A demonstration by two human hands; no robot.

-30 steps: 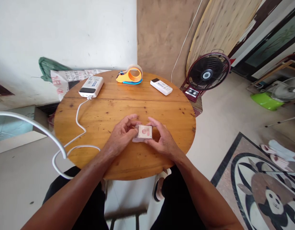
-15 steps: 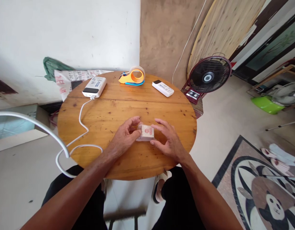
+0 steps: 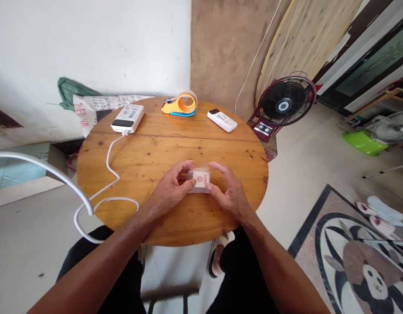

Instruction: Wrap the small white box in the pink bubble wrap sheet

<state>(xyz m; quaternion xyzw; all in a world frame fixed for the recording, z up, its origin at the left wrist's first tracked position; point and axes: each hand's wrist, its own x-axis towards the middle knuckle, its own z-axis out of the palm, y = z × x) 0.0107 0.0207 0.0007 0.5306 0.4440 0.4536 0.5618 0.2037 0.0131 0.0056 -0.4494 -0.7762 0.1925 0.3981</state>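
A small whitish packet with a red round mark (image 3: 201, 179), wrapped in clear plastic, lies on the round wooden table (image 3: 155, 152) near its front edge. My left hand (image 3: 171, 188) pinches the packet's left end with thumb and forefinger. From the right, my right hand (image 3: 228, 190) grips it with thumb below and fingers curled over the top. Both hands rest low on the tabletop.
At the table's far side lie a white power bank (image 3: 127, 118) with a white cable (image 3: 107, 165), an orange tape dispenser (image 3: 180, 104) and a white remote (image 3: 221, 120). A black floor fan (image 3: 284, 104) stands to the right. A panda rug (image 3: 358, 257) covers the floor.
My right hand's fingers have closed in again over the packet's right end after spreading apart. The packet has hardly moved on the table.
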